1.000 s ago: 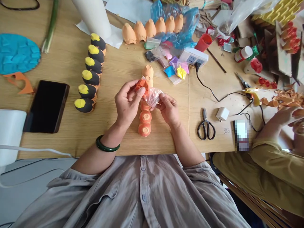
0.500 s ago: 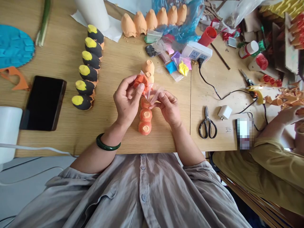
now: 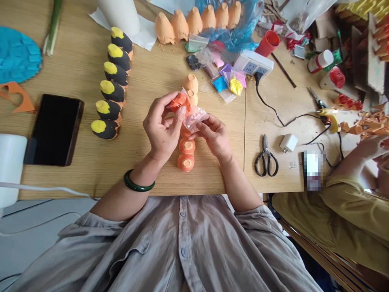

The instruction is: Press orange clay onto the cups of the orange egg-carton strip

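Between the thumb and fingers of my left hand (image 3: 162, 125) is a lump of orange-red clay (image 3: 180, 103) in a clear plastic bag (image 3: 195, 117). My right hand (image 3: 215, 137) pinches the other end of that bag. Both hands are above a column of orange egg-carton cups (image 3: 186, 162), and they hide its middle cups. The lower cups in the column are a deeper orange than the top ones (image 3: 191, 82). Left of my hands stands a row of black cups with yellow tops (image 3: 112, 90).
A black tablet (image 3: 54, 129) lies at the left. Clay packets (image 3: 220, 84), a power strip (image 3: 253, 63) and orange cones (image 3: 194, 21) are further back. Scissors (image 3: 266, 158) and a phone (image 3: 313, 170) lie right, near another person's arm (image 3: 354, 158).
The clear bag, stretched towards my right hand before, is now bunched up and crinkled between my hands. My left hand has shifted slightly left. The view has moved a little.
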`<state>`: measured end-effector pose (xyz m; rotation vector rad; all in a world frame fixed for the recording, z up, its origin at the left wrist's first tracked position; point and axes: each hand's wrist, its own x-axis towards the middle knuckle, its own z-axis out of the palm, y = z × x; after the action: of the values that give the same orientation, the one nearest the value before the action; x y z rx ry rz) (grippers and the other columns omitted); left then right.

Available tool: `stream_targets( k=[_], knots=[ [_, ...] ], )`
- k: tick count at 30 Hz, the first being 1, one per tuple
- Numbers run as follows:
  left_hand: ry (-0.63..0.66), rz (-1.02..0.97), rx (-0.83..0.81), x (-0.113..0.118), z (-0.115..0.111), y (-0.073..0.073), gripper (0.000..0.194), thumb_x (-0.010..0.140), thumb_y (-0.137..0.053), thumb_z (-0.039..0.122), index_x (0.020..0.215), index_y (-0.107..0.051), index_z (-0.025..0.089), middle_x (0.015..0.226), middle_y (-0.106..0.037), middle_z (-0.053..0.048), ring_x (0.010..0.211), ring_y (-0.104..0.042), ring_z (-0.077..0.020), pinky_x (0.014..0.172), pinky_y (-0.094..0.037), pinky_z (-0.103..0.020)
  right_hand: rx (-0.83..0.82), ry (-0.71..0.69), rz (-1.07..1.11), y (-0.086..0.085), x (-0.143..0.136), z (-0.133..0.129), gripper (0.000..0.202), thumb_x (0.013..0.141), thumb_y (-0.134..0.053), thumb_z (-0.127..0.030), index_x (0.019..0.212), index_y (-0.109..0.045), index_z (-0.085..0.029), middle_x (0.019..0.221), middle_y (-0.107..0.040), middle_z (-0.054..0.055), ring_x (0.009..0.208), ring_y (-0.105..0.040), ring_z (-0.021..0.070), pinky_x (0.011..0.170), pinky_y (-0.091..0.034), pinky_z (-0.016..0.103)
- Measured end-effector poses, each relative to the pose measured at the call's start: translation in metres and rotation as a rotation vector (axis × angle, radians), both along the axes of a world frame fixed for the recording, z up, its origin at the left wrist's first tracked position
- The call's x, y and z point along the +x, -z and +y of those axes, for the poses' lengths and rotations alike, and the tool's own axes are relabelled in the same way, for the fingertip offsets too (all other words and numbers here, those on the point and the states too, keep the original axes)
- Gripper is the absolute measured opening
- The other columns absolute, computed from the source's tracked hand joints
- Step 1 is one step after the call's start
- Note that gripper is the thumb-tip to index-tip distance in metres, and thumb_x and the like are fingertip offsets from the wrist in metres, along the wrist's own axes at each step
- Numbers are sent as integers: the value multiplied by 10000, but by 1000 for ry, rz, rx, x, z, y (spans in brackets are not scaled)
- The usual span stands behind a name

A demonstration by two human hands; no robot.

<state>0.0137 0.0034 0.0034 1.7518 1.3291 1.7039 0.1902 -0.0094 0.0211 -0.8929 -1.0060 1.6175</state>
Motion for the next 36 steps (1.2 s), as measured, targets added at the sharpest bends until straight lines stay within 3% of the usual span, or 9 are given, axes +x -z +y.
stream_targets(
  k=[3, 7, 14, 18, 21, 23, 28, 32, 36],
  knots=[
    [28, -61, 12, 0, 3, 2, 468, 1224, -681, 678, 1468, -727, 282, 1389, -864, -69, 1276, -864, -278, 1013, -737, -509, -6, 6, -7, -1, 0, -1, 446, 881, -999, -647, 1019, -836, -255, 892, -854, 1, 753, -796, 175, 829, -821, 367],
    [35, -59, -82, -3, 7, 6, 562, 1199, -636, 787, 1464, -725, 299, 1429, -866, -64, 1390, -841, -329, 1104, -718, -578, -15, 6, -8, -4, 0, -1, 406, 920, -969, -646, 963, -836, -265, 892, -842, 18, 739, -770, 185, 813, -821, 408],
    [56, -90, -198, -5, 8, 13, 672, 1141, -591, 903, 1478, -723, 337, 1477, -857, -80, 1404, -836, -365, 1069, -730, -607, -31, 35, -4, -5, -2, -3, 421, 879, -983, -653, 949, -844, -262, 873, -816, 3, 744, -744, 170, 780, -798, 378],
    [72, 0, -123, -6, 7, 12, 544, 1220, -527, 787, 1557, -694, 394, 1515, -822, -73, 1407, -822, -341, 1089, -718, -585, 2, 36, -3, -2, -2, -2, 461, 884, -1007, -676, 922, -822, -255, 861, -843, 1, 720, -731, 158, 801, -786, 364],
    [-1, 70, 82, -5, 2, 0, 491, 1213, -616, 698, 1588, -716, 398, 1557, -747, -111, 1473, -741, -346, 1114, -703, -566, 27, 109, -38, -1, -2, -2, 482, 878, -1008, -718, 917, -791, -289, 859, -818, -4, 723, -728, 171, 782, -776, 373],
    [-80, 125, 185, -3, -3, -11, 407, 1197, -685, 616, 1489, -788, 352, 1509, -747, -138, 1428, -729, -351, 1173, -664, -595, 70, 194, -65, 0, -2, -2, 484, 888, -1003, -730, 915, -765, -309, 859, -786, -6, 717, -711, 176, 750, -765, 379],
    [124, 182, 147, 7, -14, -25, 224, 1246, -665, 461, 1329, -794, 298, 1183, -862, -76, 1073, -823, -262, 958, -701, -458, 204, 269, -235, -1, -3, -7, 429, 975, -915, -726, 953, -775, -320, 980, -763, 38, 866, -749, 223, 797, -769, 406],
    [141, 233, 79, 9, -16, -20, 254, 1227, -702, 489, 1285, -827, 275, 1187, -867, -74, 1112, -840, -260, 1007, -699, -414, 333, 262, -401, -5, 0, -11, 227, 1051, -847, -569, 991, -846, -349, 1166, -820, 67, 1129, -785, 277, 878, -745, 400],
    [108, 286, 35, 5, -17, -16, 288, 1264, -610, 441, 1267, -854, 288, 1167, -864, -65, 1106, -840, -253, 1053, -675, -401, 400, 253, -418, -6, 2, -12, 234, 1064, -831, -509, 921, -813, -325, 1156, -801, 83, 1073, -766, 286, 858, -745, 441]
  ],
)
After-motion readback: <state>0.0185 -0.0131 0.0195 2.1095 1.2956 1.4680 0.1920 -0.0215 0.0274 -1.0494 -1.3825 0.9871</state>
